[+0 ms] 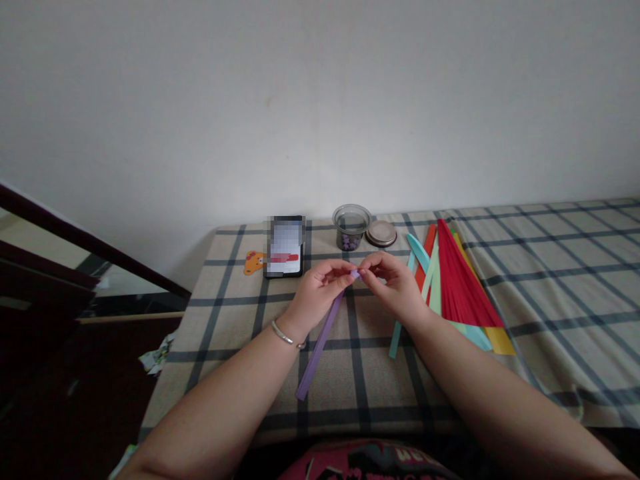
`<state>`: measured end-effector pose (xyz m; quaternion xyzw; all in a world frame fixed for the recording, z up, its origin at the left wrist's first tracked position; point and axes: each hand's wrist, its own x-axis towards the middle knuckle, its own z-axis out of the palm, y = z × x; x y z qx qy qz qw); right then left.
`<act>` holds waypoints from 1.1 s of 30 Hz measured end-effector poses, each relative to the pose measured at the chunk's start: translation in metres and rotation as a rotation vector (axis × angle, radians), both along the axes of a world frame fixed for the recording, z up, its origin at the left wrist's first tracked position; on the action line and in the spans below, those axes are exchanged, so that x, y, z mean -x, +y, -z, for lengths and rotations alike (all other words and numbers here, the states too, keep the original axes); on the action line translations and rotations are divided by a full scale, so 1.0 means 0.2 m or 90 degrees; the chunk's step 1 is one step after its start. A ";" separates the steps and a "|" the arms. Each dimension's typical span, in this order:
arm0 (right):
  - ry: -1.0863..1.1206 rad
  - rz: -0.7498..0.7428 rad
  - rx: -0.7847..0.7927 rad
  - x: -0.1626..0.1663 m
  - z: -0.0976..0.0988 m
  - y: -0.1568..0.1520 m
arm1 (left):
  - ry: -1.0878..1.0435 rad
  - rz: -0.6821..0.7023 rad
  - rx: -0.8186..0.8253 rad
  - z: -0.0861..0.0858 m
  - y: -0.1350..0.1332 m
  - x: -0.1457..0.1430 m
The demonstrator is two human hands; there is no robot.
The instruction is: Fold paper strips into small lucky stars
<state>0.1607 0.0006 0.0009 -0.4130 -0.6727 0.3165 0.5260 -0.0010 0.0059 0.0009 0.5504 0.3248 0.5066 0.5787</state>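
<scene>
Purple piece (355, 274) sits between the fingertips of both hands, in front of the jar and a little above the cloth as far as can be told. The left hand (319, 290) has thumb and forefinger closed on its left side; the right hand (395, 287) pinches it from the right. The two sets of fingertips nearly meet, with only the piece showing between them.

A purple strip (320, 350) slants from under the left fingers toward the person, its lower end well inside the table's near edge. Whether it joins the piece cannot be told.

Checked cloth (570, 267) spans the gap between the strip and the right forearm, and runs on to the right past the fan of strips. The back edge of the table meets the wall (320, 100), and close to it stands the jar (351, 223), upright, with purple bits at its bottom. The lid (382, 233) lies just beside it, on the right.

The phone (285, 243) is near the left hand, beyond it; the bear (254, 263) lies at its left side, between it and the table's left edge. To the right, close to the right wrist, a cyan strip (395, 340) passes behind the hand, and red strips (460, 280) spread over yellow ones (503, 341). Past the left edge, a rail (95, 243) slopes down toward the table.
</scene>
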 end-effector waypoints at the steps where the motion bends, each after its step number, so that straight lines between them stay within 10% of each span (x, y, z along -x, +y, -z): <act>1: 0.000 -0.002 -0.007 0.00 0.00 0.00 | 0.002 -0.007 0.001 0.00 0.00 0.00; 33: -0.032 -0.018 -0.018 -0.01 0.00 0.00 | 0.012 -0.059 0.067 0.00 0.00 -0.01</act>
